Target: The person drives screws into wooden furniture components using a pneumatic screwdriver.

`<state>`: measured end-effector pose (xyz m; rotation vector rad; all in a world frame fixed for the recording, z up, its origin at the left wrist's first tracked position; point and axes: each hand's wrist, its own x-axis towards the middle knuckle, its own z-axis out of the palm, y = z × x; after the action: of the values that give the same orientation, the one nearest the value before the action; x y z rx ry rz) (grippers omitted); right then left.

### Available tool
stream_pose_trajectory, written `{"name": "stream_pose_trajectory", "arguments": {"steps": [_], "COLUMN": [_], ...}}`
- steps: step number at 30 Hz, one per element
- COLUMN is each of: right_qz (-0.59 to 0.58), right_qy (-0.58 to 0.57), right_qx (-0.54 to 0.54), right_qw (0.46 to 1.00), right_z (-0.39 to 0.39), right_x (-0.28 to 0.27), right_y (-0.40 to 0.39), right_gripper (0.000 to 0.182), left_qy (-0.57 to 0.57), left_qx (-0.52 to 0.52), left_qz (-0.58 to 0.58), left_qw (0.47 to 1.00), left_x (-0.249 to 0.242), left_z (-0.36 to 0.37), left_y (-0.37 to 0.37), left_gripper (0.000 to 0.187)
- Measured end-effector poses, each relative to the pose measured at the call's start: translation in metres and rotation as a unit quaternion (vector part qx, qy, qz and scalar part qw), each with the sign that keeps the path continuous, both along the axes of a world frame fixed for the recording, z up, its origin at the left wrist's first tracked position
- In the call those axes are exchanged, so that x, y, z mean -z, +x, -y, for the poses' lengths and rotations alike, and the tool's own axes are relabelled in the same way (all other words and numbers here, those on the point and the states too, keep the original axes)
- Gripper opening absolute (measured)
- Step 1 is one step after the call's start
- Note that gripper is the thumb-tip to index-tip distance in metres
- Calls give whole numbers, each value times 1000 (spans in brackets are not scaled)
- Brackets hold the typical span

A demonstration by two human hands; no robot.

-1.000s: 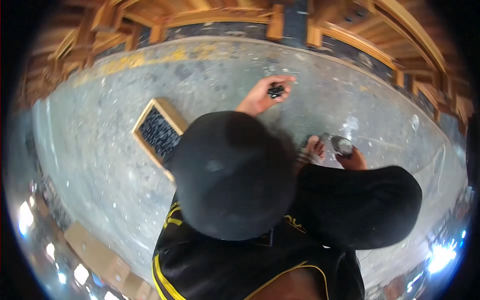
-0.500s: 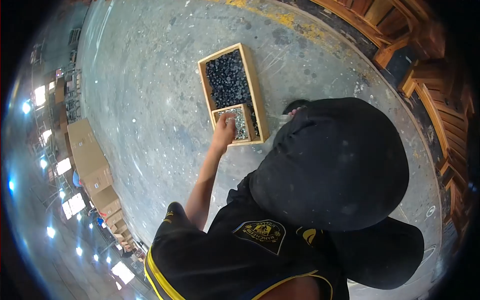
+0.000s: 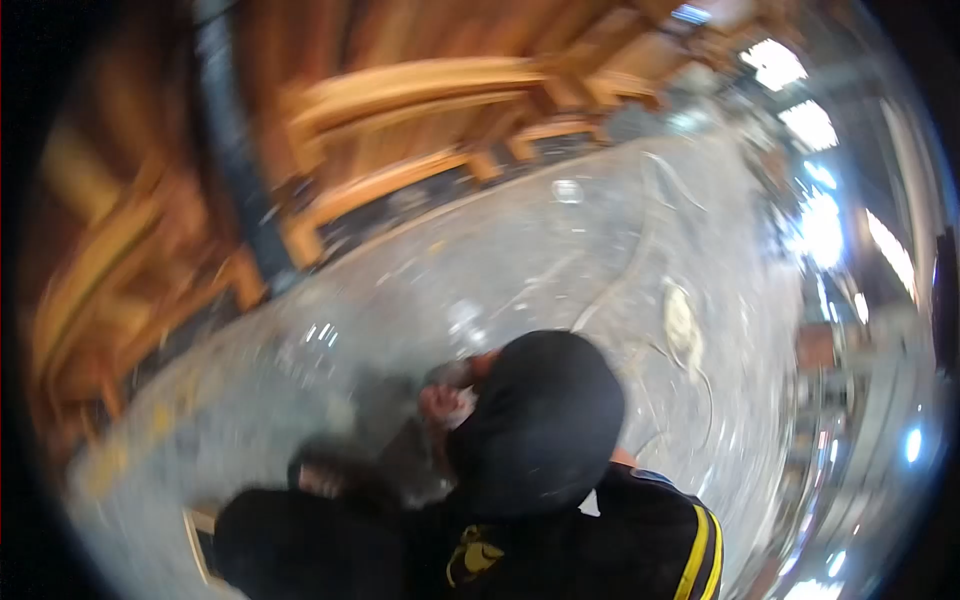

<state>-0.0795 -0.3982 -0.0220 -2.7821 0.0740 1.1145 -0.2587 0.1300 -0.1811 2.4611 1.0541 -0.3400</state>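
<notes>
Smeared by motion, my right hand [image 3: 452, 392] appears just past my bent knee [image 3: 540, 425], low over the floor. A pale patch shows beside it, but I cannot make out what it is or whether the fingers hold it. A bit of bare arm [image 3: 622, 457] shows behind the knee. My left hand is out of view. At the lower left, only an edge of the wooden box [image 3: 195, 545] shows past my other knee [image 3: 295, 540]; its contents are hidden. A blurred foot [image 3: 320, 480] sits between the knees.
Wooden benches or chair-like frames [image 3: 390, 185] line the far side, with a dark post [image 3: 240, 150] among them. On the grey concrete floor [image 3: 530, 270] lie a pale elongated object [image 3: 683, 325] and a thin cord [image 3: 708, 420]. Bright lights and shelving-like structures stand at the right.
The view has swung to the right. My left hand, which was in the small compartment of shiny metal pieces, has left the view. Most of the box is now out of sight.
</notes>
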Motion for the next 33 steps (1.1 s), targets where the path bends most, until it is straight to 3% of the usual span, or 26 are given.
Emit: {"name": "stream_pose_trajectory", "arguments": {"steps": [4,13,33], "right_qz": [18,15,-4], "right_qy": [4,7,6], "right_qx": [34,44,34], "right_qw": [999,999,999], "right_z": [-2,-14,-27], "right_x": [-1,0,3], "right_y": [9,5,-5], "right_gripper": [37,37,35], "left_qy": [-53,-164,-308], "left_qx": [-9,-49,-97], "left_qz": [31,42,56], "left_qw": [998,984,945], "left_x": [-1,-10,-16], "left_z": [6,2,-11], "left_y": [54,83,82], "left_gripper": [26,25,24]}}
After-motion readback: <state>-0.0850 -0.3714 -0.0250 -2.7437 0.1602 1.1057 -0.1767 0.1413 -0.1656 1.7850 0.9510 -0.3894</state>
